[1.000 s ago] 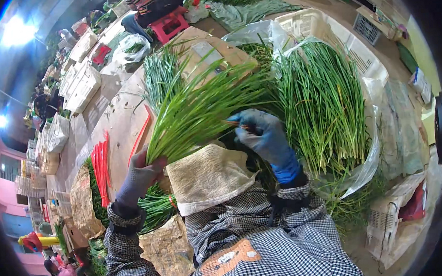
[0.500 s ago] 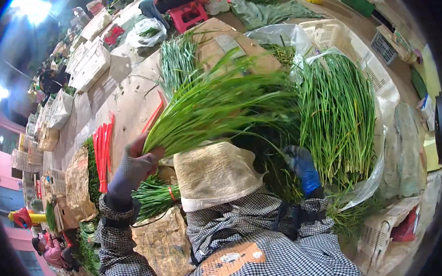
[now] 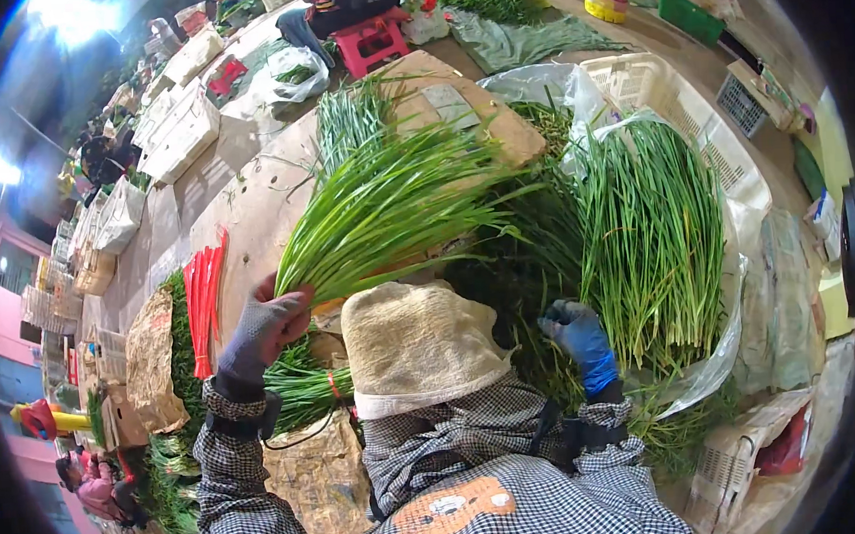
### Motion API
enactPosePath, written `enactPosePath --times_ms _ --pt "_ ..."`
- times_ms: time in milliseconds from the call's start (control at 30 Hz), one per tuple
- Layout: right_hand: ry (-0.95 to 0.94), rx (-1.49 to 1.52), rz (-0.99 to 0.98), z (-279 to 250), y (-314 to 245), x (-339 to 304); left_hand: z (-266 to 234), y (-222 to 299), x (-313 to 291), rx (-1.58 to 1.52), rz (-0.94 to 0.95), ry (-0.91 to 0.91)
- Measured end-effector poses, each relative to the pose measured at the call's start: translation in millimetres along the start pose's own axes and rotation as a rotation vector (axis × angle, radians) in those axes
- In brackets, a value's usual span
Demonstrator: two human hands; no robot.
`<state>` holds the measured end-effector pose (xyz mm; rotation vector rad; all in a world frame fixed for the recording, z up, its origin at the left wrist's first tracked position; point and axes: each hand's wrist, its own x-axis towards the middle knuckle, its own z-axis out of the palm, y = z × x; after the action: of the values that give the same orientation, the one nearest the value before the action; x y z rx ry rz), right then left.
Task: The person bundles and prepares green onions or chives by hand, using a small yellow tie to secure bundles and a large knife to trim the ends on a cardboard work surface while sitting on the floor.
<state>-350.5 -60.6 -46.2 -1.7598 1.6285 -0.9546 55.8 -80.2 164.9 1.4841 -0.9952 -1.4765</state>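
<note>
My left hand [image 3: 267, 324], in a grey glove with bare fingertips, is closed around the base of a loose bunch of garlic chives [image 3: 387, 207]. Their green leaves fan out up and to the right, above the board. My right hand [image 3: 579, 339], in a dark glove with a blue wrap, is at the left edge of a big heap of garlic chives [image 3: 650, 238]. Its fingers are curled in; whatever they hold, if anything, is hidden. A beige towel [image 3: 421, 339] lies over my lap between the hands.
Red strips [image 3: 204, 301] lie left of a board [image 3: 243, 203], which bears another green bundle [image 3: 353, 127]. A tied bundle [image 3: 304, 387] sits beside my left forearm. A cream crate [image 3: 629, 77] lined with plastic holds the heap. A person sits on a red stool [image 3: 370, 45] ahead.
The bunch in my left hand has swung a little left, its leaf tips drawing back from the heap. A red strip behind it no longer shows. My right hand has shifted slightly, its fingers more curled.
</note>
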Motion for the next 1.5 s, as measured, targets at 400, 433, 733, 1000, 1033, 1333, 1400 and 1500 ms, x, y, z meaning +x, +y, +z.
enactPosePath --times_ms 400,433,733,1000,1033,1333,1400,1500 --pt "-0.150 0.528 0.013 -2 -138 53 -11 -15 -10 -0.075 0.025 -0.037" --pt "-0.125 0.525 -0.099 -4 -155 63 -8 -17 -11 -0.107 0.045 -0.026" --pt "-0.265 0.250 -0.448 54 -230 111 22 -20 -22 0.058 0.000 0.046" --pt "-0.238 0.863 -0.206 69 -219 93 29 -46 -18 -0.092 0.117 0.084" --pt "-0.276 0.754 -0.160 60 -215 91 23 -52 -15 -0.127 0.094 0.125" --pt "0.148 0.708 -0.031 -37 -119 71 18 -44 -9 -0.157 0.128 0.120" --pt "0.230 0.714 0.046 -52 -100 62 16 -48 -7 -0.135 0.123 0.126" --pt "0.263 0.743 0.127 -59 -91 57 15 -46 -12 -0.131 0.123 0.169"
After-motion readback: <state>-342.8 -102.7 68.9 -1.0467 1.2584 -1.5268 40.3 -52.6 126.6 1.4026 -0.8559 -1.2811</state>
